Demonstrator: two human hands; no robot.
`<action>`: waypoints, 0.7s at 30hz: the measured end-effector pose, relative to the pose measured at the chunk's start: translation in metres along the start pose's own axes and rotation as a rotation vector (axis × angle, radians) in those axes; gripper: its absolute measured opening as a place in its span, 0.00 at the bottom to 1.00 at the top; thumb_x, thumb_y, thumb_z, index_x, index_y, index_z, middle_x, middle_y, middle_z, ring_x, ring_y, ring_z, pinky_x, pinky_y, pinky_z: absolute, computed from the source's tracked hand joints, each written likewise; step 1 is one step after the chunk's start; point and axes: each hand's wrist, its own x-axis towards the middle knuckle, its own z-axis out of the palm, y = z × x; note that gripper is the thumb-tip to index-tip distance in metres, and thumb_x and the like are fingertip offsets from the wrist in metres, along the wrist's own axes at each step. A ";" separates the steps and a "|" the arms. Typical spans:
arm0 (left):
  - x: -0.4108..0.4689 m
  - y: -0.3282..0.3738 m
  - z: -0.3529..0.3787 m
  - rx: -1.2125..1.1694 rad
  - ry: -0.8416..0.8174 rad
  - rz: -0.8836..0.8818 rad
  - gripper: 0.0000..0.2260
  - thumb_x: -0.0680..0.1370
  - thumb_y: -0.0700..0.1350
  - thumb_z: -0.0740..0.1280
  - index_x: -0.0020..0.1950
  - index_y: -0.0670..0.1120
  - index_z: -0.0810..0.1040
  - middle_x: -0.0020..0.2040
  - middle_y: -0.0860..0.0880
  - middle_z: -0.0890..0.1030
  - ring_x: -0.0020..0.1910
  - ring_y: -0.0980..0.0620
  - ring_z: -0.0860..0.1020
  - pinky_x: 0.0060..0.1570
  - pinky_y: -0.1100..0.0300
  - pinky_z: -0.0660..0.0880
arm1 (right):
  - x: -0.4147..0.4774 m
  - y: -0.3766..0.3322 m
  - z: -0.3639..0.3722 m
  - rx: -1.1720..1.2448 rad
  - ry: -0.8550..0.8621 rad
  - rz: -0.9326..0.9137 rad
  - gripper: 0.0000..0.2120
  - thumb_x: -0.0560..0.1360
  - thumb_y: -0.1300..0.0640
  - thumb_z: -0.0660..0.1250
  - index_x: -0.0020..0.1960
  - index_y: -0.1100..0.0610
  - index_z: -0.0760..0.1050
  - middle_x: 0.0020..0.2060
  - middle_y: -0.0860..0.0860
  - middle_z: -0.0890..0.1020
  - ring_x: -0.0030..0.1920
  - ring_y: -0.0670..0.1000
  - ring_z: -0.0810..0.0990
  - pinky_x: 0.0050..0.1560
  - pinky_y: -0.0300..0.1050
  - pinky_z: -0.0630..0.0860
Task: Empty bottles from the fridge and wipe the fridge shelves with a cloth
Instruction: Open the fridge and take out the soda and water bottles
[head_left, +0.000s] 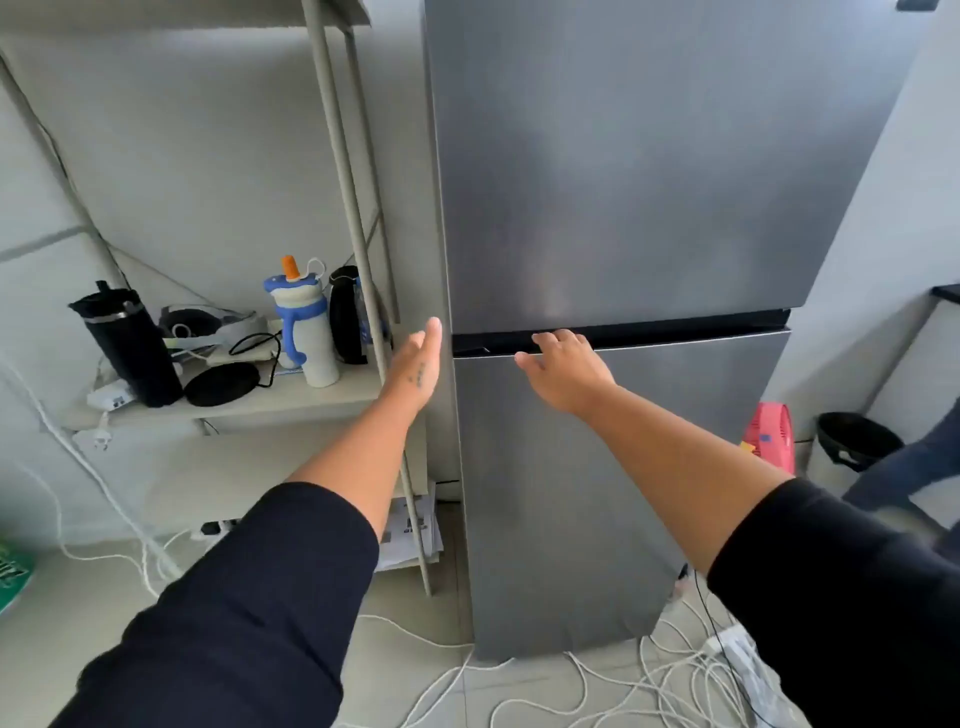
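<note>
A tall steel fridge stands in front of me with both doors closed. A dark handle groove runs between the upper door and the lower door. My right hand reaches to that groove, its fingertips curled over the top edge of the lower door near the left end. Flat and with straight fingers, my left hand lies against the fridge's left side at the same height. No bottles from inside the fridge and no cloth are in view.
A metal shelf unit stands left of the fridge, holding a black tumbler, a white and blue bottle and a black kettle. White cables lie across the floor. A pink fan and a black bin sit at the right.
</note>
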 end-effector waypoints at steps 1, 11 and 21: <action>-0.001 -0.006 0.005 -0.076 -0.031 -0.013 0.23 0.79 0.65 0.47 0.41 0.50 0.72 0.41 0.48 0.75 0.48 0.42 0.73 0.51 0.49 0.69 | 0.001 0.003 0.005 0.006 -0.023 0.025 0.29 0.79 0.39 0.52 0.73 0.55 0.65 0.68 0.54 0.70 0.71 0.57 0.63 0.66 0.55 0.67; 0.046 -0.029 0.045 -0.199 -0.067 -0.091 0.30 0.66 0.76 0.54 0.54 0.55 0.72 0.47 0.59 0.71 0.52 0.55 0.71 0.59 0.53 0.68 | 0.042 0.021 0.053 0.203 0.014 0.184 0.28 0.78 0.35 0.45 0.45 0.53 0.76 0.55 0.51 0.76 0.68 0.55 0.67 0.62 0.59 0.66; 0.075 -0.026 0.061 -0.368 0.102 -0.179 0.26 0.62 0.78 0.58 0.34 0.56 0.61 0.34 0.59 0.64 0.33 0.59 0.64 0.46 0.51 0.65 | 0.075 0.012 0.049 0.483 -0.080 0.468 0.41 0.75 0.29 0.39 0.53 0.56 0.81 0.44 0.47 0.75 0.75 0.51 0.56 0.65 0.54 0.64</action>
